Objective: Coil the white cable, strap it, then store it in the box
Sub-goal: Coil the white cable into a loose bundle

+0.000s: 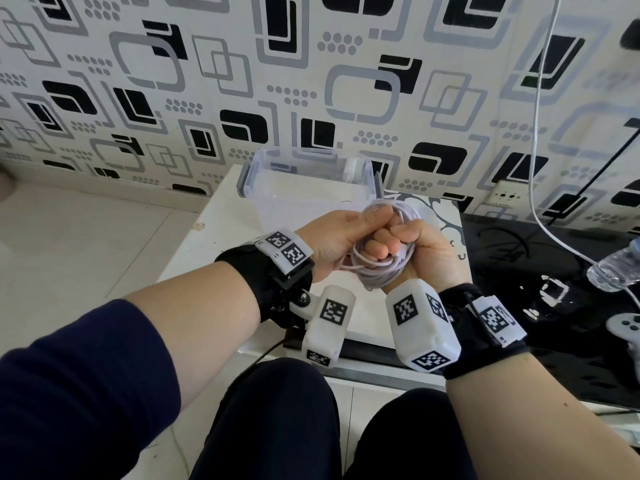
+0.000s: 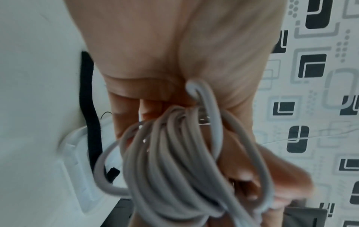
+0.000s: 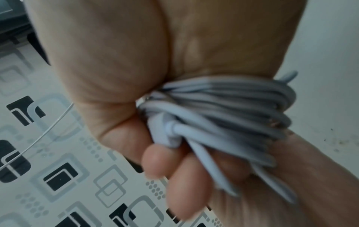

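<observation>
The white cable (image 1: 381,271) is wound into a bundle of several loops, held in the air above the white tabletop. My left hand (image 1: 349,233) grips the bundle from the left with fingers curled round the strands (image 2: 170,153). From the right, my right hand (image 1: 415,244) clenches the same coil (image 3: 223,104), and a white plug end (image 3: 165,132) sits against its fingers. The clear plastic box (image 1: 263,188) stands open just behind the hands, by the wall. A black strap (image 2: 91,107) lies on the table beside the box in the left wrist view.
The white table (image 1: 214,237) ends at a black glossy surface (image 1: 554,271) on the right, which carries a plastic bottle (image 1: 616,268) and a game controller (image 1: 627,327). Another thin white cord (image 1: 538,109) hangs down the patterned wall. My knees are below the front edge.
</observation>
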